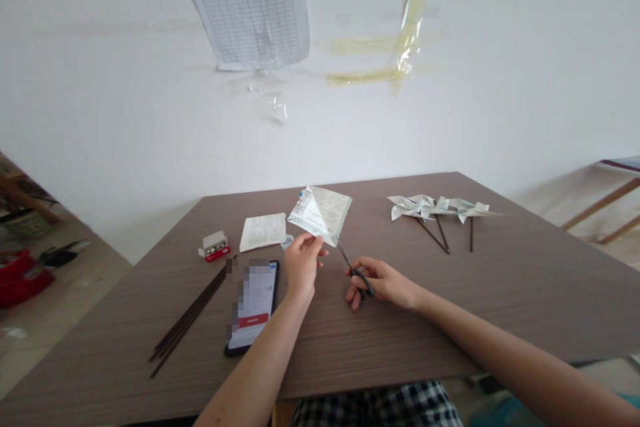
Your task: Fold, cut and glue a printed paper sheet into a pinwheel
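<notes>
A square of thin printed paper (321,213), folded diagonally so one corner lifts into a soft triangle, is held up in the air just above the counter (500,293). The left hand (301,268) pinches its lower edge, fingers closed on the sheet. Just right of those fingers, the right hand (380,281) grips a pair of small dark scissors (354,269), fingers curled through the handles, the slim metal blades pointing up to the paper's lower corner.

Left of the fingers lie a flat printed paper sheet (263,231), a black phone (253,307), a bundle of thin dark sticks (189,315) and a small red and white box (215,245). Well to the right rest folded paper pinwheels (436,207) on dark sticks. The counter is brown wood grain, smooth and matte.
</notes>
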Tool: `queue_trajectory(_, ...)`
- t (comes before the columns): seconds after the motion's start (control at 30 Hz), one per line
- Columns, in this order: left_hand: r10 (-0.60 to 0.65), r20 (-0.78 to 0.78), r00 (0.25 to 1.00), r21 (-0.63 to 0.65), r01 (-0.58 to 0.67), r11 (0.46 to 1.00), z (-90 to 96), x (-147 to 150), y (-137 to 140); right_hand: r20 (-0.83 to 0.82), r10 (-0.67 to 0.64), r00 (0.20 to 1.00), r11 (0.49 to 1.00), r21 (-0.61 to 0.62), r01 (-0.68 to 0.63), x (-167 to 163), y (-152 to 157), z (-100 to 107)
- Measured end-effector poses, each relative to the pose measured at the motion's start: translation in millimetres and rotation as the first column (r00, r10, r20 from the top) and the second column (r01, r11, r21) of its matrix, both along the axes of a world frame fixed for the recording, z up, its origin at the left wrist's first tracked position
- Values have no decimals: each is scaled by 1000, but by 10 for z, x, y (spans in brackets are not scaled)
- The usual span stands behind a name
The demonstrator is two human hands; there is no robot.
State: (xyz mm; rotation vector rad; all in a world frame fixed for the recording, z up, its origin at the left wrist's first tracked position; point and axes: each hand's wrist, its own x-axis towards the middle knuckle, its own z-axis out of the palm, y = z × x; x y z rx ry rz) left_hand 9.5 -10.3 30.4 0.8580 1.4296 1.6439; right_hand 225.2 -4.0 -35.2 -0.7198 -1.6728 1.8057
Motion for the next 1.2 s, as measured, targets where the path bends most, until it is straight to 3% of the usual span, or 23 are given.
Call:
queue_trajectory(0.37, -72, -21, 997, 10, 72, 997, -54, 35, -9, 19, -30, 999, 1000, 1, 30, -46, -20, 38)
queue_trajectory(1.2, -90, -12, 996, 31, 90, 995, -86, 25, -6, 38, -71, 997, 997, 20, 71, -46, -36, 75)
